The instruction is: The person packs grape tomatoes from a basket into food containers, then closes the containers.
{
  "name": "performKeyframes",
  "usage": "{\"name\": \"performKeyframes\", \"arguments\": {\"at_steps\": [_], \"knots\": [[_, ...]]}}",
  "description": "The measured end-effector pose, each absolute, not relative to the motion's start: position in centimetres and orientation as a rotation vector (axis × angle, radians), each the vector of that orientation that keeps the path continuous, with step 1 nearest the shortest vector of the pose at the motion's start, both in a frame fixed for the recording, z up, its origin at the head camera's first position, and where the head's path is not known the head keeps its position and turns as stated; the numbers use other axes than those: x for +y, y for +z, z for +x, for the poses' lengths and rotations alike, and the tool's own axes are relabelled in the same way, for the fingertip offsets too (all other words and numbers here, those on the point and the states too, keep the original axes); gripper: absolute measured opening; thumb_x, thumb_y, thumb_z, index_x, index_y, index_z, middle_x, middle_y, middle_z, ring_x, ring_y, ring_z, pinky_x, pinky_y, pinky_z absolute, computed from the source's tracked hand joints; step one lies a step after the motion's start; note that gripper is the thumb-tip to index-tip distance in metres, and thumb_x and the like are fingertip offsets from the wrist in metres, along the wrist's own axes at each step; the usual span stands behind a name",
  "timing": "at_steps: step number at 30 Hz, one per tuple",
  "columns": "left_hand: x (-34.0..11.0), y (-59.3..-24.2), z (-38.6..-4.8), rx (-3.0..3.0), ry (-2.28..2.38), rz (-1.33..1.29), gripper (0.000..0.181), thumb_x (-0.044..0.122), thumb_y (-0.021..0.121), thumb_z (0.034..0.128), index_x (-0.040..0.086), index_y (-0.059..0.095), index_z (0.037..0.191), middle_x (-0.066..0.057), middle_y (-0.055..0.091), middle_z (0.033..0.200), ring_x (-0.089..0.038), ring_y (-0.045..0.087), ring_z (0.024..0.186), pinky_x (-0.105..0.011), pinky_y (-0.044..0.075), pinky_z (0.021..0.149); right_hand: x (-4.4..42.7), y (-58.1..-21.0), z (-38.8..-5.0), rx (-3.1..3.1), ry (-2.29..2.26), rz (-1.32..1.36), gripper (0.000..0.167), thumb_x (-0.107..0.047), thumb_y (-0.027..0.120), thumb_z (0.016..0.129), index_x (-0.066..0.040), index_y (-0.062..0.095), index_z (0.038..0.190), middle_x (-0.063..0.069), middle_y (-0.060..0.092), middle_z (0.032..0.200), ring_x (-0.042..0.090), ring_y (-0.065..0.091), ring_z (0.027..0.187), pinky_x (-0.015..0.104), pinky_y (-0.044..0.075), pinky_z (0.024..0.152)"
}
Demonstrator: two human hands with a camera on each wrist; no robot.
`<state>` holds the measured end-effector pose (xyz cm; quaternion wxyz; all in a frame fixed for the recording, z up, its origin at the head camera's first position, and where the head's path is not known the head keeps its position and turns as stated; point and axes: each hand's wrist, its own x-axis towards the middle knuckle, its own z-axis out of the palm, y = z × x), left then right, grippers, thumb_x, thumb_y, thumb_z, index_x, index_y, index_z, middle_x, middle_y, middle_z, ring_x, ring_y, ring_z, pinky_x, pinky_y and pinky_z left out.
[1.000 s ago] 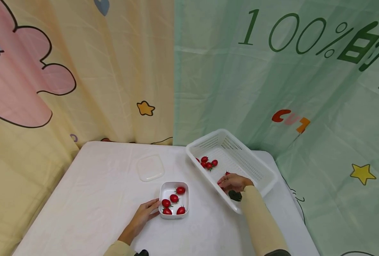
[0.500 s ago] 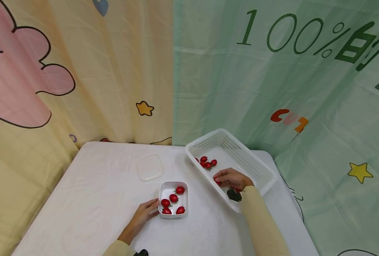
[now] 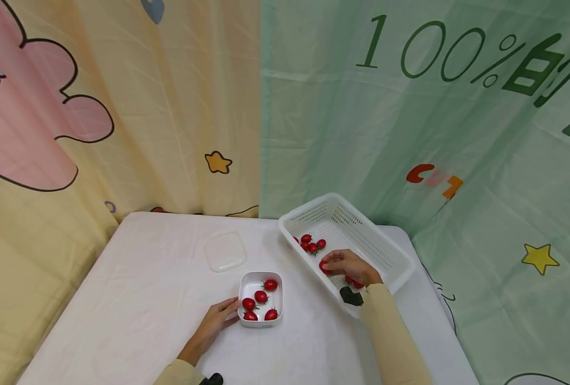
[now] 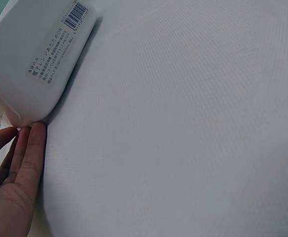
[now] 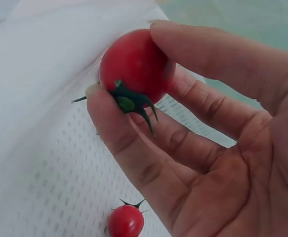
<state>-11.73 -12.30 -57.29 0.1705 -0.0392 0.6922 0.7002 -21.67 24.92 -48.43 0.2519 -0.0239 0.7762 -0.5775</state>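
Note:
Between the thumb and fingers of my right hand (image 3: 348, 266) a red cherry tomato (image 5: 136, 64) with green sepals is pinched, above the floor of a white perforated basket (image 3: 374, 243). Another cherry tomato (image 5: 126, 220) lies below it in the right wrist view. My left hand (image 3: 212, 324) touches the left side of a small white square box (image 3: 261, 324) with nearly straight fingers; a printed label (image 4: 57, 44) shows on the box in the left wrist view. Several cherry tomatoes (image 3: 261, 297) lie apart inside the box.
A clear flat lid (image 3: 225, 251) lies on the white tablecloth (image 3: 121, 299) behind the box. In the basket's left part sits a cluster of cherry tomatoes (image 3: 313, 248), with a few more under my right wrist. Printed curtains (image 3: 333, 123) hang behind the table.
My right hand has lifted slightly and shifted a little left and away from me, bringing a cherry tomato up from the basket. The left hand and box stay in place.

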Motion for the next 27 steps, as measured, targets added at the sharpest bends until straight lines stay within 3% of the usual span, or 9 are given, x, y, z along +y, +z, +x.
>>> {"name": "performKeyframes", "arguments": {"at_steps": [6,16,23,27], "knots": [[-12.1,-57.1,-11.7,1.969,1.971,-0.167,0.062,0.031,0.057,0.0974,-0.017,0.043,0.133,-0.033,0.042,0.14,-0.041,0.052,0.121,-0.045,0.051,0.096,24.4,-47.3,-21.3,2.172,-1.574,-0.093,0.026,-0.013,0.072,0.086,0.002,0.064,0.104,0.007,0.067,0.094,0.021,0.065,0.085,0.049,0.052,0.094],[-11.9,-57.2,-11.6,1.969,1.964,-0.228,0.057,0.026,0.055,0.0987,-0.018,0.044,0.132,-0.033,0.044,0.138,-0.04,0.051,0.122,-0.044,0.051,0.096,23.3,-46.1,-20.7,2.228,-1.546,-0.195,0.027,-0.015,0.07,0.088,0.003,0.066,0.106,0.011,0.065,0.102,0.022,0.067,0.085,0.033,0.058,0.084],[-12.0,-56.9,-11.7,1.978,1.961,-0.203,0.057,0.027,0.054,0.0994,-0.018,0.044,0.132,-0.033,0.043,0.139,-0.041,0.051,0.121,-0.046,0.05,0.097,21.7,-45.2,-20.2,2.234,-1.555,-0.222,0.03,-0.018,0.073,0.086,0.001,0.065,0.106,0.013,0.067,0.098,0.033,0.068,0.088,0.041,0.057,0.086],[-12.0,-56.9,-11.7,1.973,1.959,-0.19,0.057,0.027,0.054,0.0995,-0.018,0.043,0.133,-0.033,0.043,0.139,-0.041,0.051,0.121,-0.047,0.049,0.097,20.9,-44.7,-20.0,2.231,-1.538,-0.254,0.029,-0.019,0.074,0.085,0.0,0.066,0.105,0.011,0.069,0.096,0.032,0.068,0.087,0.04,0.057,0.087]]}}
